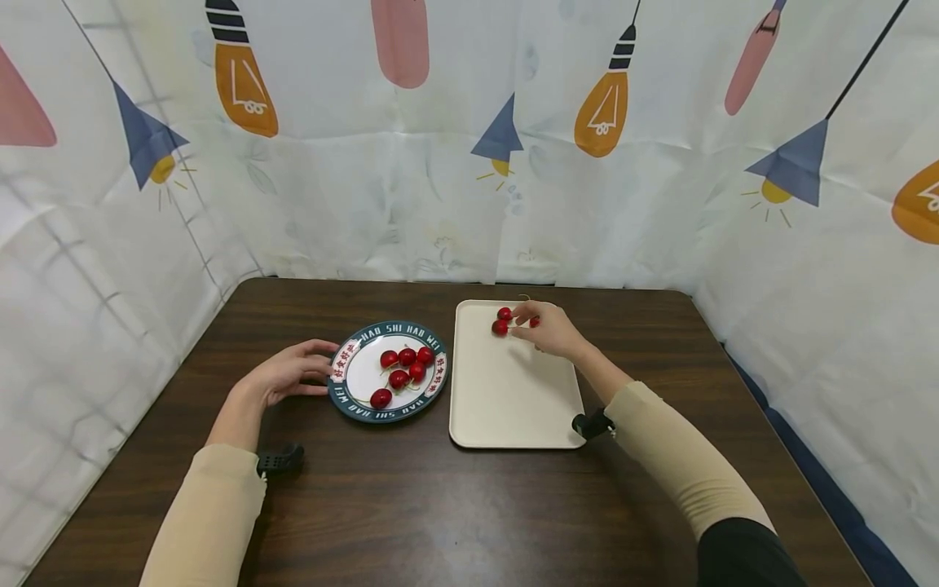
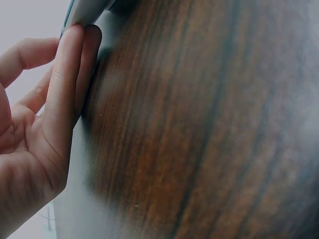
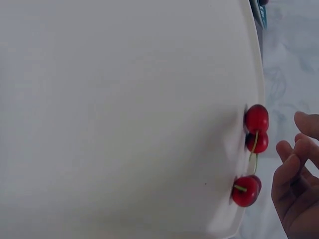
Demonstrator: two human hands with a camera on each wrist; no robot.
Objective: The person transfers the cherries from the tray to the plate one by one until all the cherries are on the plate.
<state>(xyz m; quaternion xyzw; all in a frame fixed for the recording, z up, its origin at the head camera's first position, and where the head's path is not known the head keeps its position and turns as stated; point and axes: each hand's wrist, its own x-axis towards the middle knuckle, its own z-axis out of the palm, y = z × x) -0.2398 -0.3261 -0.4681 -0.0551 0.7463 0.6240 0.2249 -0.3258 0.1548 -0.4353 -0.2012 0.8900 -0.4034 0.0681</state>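
Several red cherries [image 1: 398, 379] lie on a round plate [image 1: 381, 417] with a dark blue-green lettered rim. My left hand [image 1: 297, 372] is at the plate's left edge, its fingertips [image 2: 75, 37] touching the rim in the left wrist view. To the plate's right lies a cream rectangular tray [image 1: 513, 408]. Several more cherries [image 3: 256, 119], some with green stems, sit near its far edge. Over that end is my right hand [image 1: 548, 328], with nothing visible in its grasp. The right wrist view shows its bent fingers [image 3: 285, 175] a little apart from the cherries.
Plate and tray stand side by side on a dark wood-grain table [image 1: 367, 505], with a narrow gap between them. A white curtain [image 1: 352, 204] printed with lamps and bulbs hangs behind the table and along both sides. Each wrist wears a black strap device [image 1: 280, 459].
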